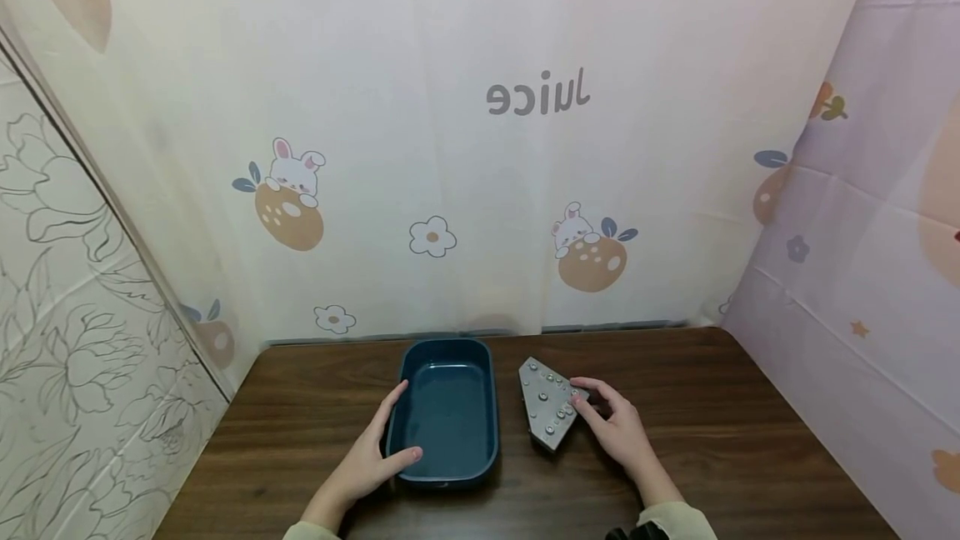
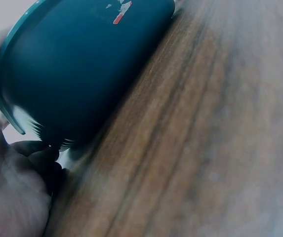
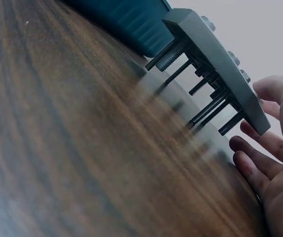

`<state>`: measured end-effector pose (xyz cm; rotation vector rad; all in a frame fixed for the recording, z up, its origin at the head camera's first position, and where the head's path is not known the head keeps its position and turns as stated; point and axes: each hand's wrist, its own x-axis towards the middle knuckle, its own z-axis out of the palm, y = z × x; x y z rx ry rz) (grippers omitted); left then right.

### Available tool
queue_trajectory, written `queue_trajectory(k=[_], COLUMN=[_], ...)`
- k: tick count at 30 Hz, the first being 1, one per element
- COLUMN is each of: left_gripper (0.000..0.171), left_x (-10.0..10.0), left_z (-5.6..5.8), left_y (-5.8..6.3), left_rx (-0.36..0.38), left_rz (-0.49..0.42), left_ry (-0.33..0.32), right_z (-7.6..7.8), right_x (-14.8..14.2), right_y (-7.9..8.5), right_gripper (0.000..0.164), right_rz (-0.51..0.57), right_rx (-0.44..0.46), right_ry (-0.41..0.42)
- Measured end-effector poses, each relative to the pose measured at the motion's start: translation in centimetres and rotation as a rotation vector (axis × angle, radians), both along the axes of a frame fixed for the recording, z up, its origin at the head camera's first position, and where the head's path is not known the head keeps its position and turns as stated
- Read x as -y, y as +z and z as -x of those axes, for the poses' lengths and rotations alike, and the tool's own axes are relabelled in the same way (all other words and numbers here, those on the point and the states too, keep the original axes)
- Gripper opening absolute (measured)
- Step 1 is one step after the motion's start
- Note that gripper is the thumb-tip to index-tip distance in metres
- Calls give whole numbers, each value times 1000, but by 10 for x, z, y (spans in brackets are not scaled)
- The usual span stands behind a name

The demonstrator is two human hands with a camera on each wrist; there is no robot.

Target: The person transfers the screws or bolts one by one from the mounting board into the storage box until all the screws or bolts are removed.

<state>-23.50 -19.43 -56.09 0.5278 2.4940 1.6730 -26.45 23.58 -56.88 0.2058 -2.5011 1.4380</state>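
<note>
Head view: left hand (image 1: pixel 366 461) grips blue tray (image 1: pixel 450 413), right hand (image 1: pixel 622 433) pinches bolted plate (image 1: pixel 541 412); curtain (image 1: pixel 480 157) reads "Juice", mirrored.

tray (image 1: pixel 452 419) — dark teal | grey plate (image 1: pixel 551 403) | table (image 1: pixel 738 440) — brown (wood-grained)

The word "Juice" (image 1: pixel 538 93), in grey mirror-reversed letters, on the pale patterned cloth (image 1: pixel 480 165)

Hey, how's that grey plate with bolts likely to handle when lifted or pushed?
The grey plate should be stiff: its edge looks thick. Its metallic look and many bolts suggest it's heavy for its size. Bolts jutting underneath might snag if it's pushed.
</note>
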Motion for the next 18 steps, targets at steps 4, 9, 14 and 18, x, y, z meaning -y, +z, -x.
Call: queue_trajectory(k=[4,9,14,18], left_gripper=[91,90,89,89], left_x=[-1,-1,-1,-1], left_z=[0,0,0,1], left_y=[0,0,0,-1], left_rx=[-3,-10,12,11], left_rz=[-4,-7,-6,4], left_ry=[-6,-12,-2,3], right_z=[1,1,0,0], right_x=[-1,-1,0,1], right_y=[-1,-2,-2,-2], right_gripper=[27,26,25,24], right_rz=[15,5,-7,-2], right_rx=[-5,-20,-38,-53], right_ry=[7,-5,-19,-33])
